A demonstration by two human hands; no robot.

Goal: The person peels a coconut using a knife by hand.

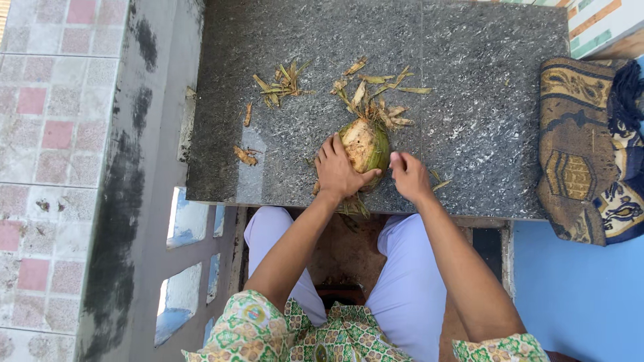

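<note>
Both forearms reach up from the bottom of the frame toward its middle. The left hand point(337, 171) lies flat over the near left side of the coconut point(367, 144), fingers spread across the husk and thumb hooked round its lower edge — a broad, pressing grip that steadies the fruit. The right hand point(409, 175) sits just beside the coconut's right flank, knuckles up, fingers curled and pressed together; whether it pinches a strip of husk cannot be told from here.

The coconut rests at the centre of the frame, near the front edge of the dark speckled stone surface point(483, 80). Its green skin is partly cut away, showing pale fibre on the top face. Husk shavings point(282, 84) are scattered above it, in the upper middle of the frame, with a few loose pieces to the left.

At the right edge a folded patterned cloth point(577, 154) in brown, gold and blue hangs over the end of the surface. The right half of the stone lies open between coconut and cloth. Left of the surface runs a stained grey ledge point(127, 167), then pink and white tiles point(47, 134). Below the front edge are the person's pale trousers point(402, 268).
</note>
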